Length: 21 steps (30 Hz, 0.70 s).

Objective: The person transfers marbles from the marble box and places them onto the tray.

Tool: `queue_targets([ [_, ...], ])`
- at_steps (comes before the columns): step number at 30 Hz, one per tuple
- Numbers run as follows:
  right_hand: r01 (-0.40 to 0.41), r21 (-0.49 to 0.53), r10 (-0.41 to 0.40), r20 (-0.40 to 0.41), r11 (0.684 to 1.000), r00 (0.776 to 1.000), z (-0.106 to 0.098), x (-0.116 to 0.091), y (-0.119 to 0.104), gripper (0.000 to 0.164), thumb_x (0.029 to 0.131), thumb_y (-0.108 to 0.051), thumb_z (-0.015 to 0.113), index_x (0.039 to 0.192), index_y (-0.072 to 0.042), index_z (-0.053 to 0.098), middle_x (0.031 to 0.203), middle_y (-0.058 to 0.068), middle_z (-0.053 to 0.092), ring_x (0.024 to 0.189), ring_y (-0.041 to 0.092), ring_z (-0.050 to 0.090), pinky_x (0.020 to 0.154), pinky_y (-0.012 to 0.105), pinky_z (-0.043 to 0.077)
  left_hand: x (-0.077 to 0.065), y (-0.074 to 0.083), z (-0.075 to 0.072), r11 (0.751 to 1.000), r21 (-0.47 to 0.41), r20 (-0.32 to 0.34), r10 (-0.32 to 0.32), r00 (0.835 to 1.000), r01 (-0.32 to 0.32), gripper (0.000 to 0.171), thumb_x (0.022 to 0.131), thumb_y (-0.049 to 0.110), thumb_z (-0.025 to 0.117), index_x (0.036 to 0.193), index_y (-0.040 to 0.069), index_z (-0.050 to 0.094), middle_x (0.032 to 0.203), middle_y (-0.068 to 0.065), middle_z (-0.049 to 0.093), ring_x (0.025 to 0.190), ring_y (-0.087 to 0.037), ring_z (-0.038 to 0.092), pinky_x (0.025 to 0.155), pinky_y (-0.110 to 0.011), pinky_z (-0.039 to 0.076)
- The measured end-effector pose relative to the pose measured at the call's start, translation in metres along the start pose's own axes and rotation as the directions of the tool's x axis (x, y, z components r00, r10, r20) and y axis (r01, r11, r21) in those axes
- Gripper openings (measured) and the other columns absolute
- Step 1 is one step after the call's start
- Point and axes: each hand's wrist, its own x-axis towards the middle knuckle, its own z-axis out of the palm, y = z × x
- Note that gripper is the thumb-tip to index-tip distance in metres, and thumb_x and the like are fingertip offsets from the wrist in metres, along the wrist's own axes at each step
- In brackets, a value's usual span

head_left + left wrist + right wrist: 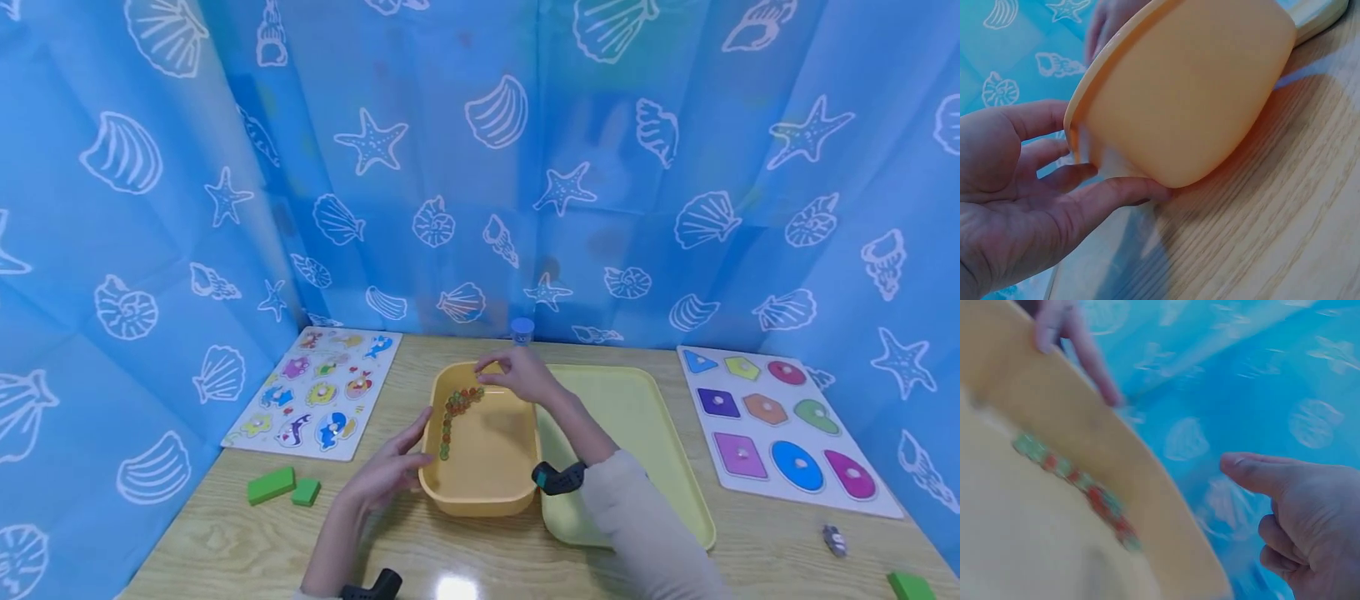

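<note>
An orange tub [495, 454] stands on the wooden table, and my left hand [388, 467] holds its left side. In the left wrist view, that hand's fingers [1119, 189] lie against the outer wall and low by the base. Inside the tub, along its left wall, lies a bent row of small red and green bead-like pieces [448, 417]. Over the tub's back rim is my right hand [525, 375], thumb and forefinger close together. In the right wrist view, the right hand's other fingers [1279, 540] are curled; I cannot tell whether its fingertips pinch something small.
A pale yellow tray [618, 450] lies right of the tub, under the right forearm. Puzzle boards stand at left [315, 392] and right [783, 425]. Green blocks [272, 485], a blue cup [522, 330] and a small grey figure [834, 540] lie around. A blue curtain [450, 167] hangs behind.
</note>
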Motion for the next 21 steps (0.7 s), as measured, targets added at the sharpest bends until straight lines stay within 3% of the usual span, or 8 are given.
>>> queue_targets([
  [5,-0.126,-0.018,0.121,-0.175,0.992,0.977,-0.028,-0.043,0.047,0.022,0.081,-0.028,0.064,0.098,-0.014,0.070,0.047,-0.003,0.028,0.043,0.013,0.024,0.040,0.023,0.022,0.000,0.000,-0.003,1.000,-0.004,0.001,-0.020,1.000,0.020,0.073,0.085,0.004,0.052,0.143,0.030,0.017,0.151,-0.008,-0.006,0.125,-0.044,0.030,0.083,-0.046,0.050],
  [9,-0.218,-0.130,0.187,-0.217,0.967,0.958,-0.031,-0.078,0.090,0.022,0.081,-0.027,0.065,0.097,-0.014,0.070,0.046,-0.004,0.030,0.042,0.012,0.024,0.039,0.023,0.023,0.000,0.002,-0.006,1.000,-0.001,0.012,-0.032,0.999,0.032,0.072,0.086,0.002,0.051,0.143,0.030,0.019,0.151,-0.005,-0.006,0.128,-0.044,0.023,0.085,-0.047,0.049],
  [12,-0.268,-0.153,0.231,-0.221,0.951,0.947,-0.030,-0.098,0.111,0.020,0.081,-0.023,0.065,0.097,-0.012,0.070,0.045,-0.005,0.029,0.041,0.011,0.021,0.039,0.024,0.021,0.000,0.004,-0.006,0.999,0.005,0.015,-0.046,0.999,0.046,0.072,0.086,0.001,0.051,0.143,0.032,0.020,0.151,-0.005,-0.005,0.130,-0.043,0.021,0.086,-0.046,0.049],
  [16,-0.283,-0.130,0.249,-0.233,0.950,0.940,-0.028,-0.110,0.122,0.022,0.081,-0.021,0.064,0.100,-0.011,0.069,0.044,-0.005,0.027,0.041,0.009,0.019,0.039,0.023,0.020,0.000,0.006,-0.006,0.998,0.007,0.006,-0.056,0.998,0.056,0.072,0.085,0.003,0.053,0.142,0.032,0.021,0.151,-0.005,-0.004,0.129,-0.043,0.024,0.086,-0.046,0.049],
  [21,-0.215,-0.133,0.178,-0.241,0.968,0.954,-0.030,-0.097,0.107,0.029,0.080,-0.024,0.066,0.106,-0.010,0.067,0.044,-0.006,0.026,0.039,0.009,0.020,0.037,0.023,0.022,0.001,0.007,-0.004,0.998,0.008,-0.007,-0.061,0.998,0.061,0.071,0.085,0.004,0.055,0.142,0.031,0.022,0.151,-0.007,-0.001,0.128,-0.043,0.027,0.085,-0.046,0.049],
])
